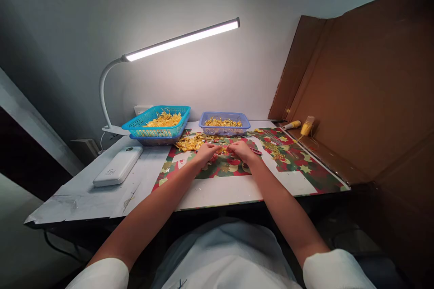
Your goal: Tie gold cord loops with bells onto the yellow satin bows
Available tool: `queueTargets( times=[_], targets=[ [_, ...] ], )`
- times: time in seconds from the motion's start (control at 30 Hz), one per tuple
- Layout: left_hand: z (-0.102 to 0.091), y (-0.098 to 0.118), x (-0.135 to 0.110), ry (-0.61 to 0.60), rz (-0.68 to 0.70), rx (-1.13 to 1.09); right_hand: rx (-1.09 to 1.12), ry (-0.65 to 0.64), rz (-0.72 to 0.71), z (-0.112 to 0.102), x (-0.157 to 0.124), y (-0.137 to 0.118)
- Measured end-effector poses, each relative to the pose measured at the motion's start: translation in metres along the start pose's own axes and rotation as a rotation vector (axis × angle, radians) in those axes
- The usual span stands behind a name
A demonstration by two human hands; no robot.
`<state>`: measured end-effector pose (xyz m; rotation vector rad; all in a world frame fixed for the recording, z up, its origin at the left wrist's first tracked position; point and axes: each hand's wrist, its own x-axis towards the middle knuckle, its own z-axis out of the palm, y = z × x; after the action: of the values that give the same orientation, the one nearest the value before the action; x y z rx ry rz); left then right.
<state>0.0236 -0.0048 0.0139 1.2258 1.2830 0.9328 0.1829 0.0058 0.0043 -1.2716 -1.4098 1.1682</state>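
Head | left hand [207, 151], right hand [240, 150]: both pinching gold piece [223, 150] | lavender basket [224, 131], 12 o'clock | slight fingertip hold could drop it

On the white power bank's [118, 167] near end, "35" plus one further, unclear character

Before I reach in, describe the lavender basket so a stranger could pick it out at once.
Find the lit lamp, then the table below it. Beyond the left hand and right hand is the lavender basket, filled with gold pieces. It stands unstacked, whereas the turquoise basket to its left sits on another basket.
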Motion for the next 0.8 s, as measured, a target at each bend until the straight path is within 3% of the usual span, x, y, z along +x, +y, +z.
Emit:
queueTargets(
  times=[0.17, 0.33, 0.53, 0.8],
  targets=[
    [-0.0005, 0.0013, -0.0027, -0.055, 0.01, -0.076, -0.069, 0.002, -0.042, -0.0019, 0.0029, 0.0034],
    [-0.0005, -0.0012, -0.0003, -0.03, 0.032, -0.127, -0.099, 0.048, -0.141, -0.0012, 0.0068, 0.0086],
    [0.0003, -0.004, 0.0025, -0.046, 0.045, -0.209, -0.085, 0.036, -0.092, 0.0008, 0.0063, 0.0077],
    [-0.0028, -0.0042, -0.0021, -0.118, 0.064, -0.141, -0.096, 0.047, -0.065, 0.0006, 0.0008, 0.0009]
  ],
)
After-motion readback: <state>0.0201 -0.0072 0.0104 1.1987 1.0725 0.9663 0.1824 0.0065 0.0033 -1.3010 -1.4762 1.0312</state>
